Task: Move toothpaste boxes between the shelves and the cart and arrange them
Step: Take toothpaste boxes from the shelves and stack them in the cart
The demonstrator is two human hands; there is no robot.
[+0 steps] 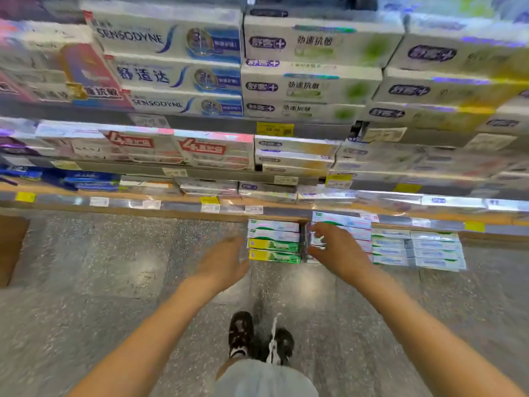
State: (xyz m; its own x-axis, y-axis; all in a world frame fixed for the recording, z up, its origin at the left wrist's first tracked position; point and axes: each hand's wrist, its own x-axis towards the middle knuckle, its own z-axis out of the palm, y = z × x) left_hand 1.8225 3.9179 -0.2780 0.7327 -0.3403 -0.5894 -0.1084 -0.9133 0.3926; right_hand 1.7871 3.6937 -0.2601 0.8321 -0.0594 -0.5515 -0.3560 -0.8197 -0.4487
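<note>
Blurred frame. Your right hand (335,247) covers a low stack of toothpaste boxes (343,224), grip unclear. Left hand (226,262) is spread, holding nothing.

A stack of toothpaste boxes (274,241) lies between the left hand (226,262) and right hand (337,247). More stacks (415,249) sit right of the right hand. Stocked shelves (257,124) rise beyond both hands.

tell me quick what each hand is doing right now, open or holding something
Left hand: open, fingers straight, beside the yellow and green boxes, holding nothing.
Right hand: fingers curled on a small stack of boxes.
</note>
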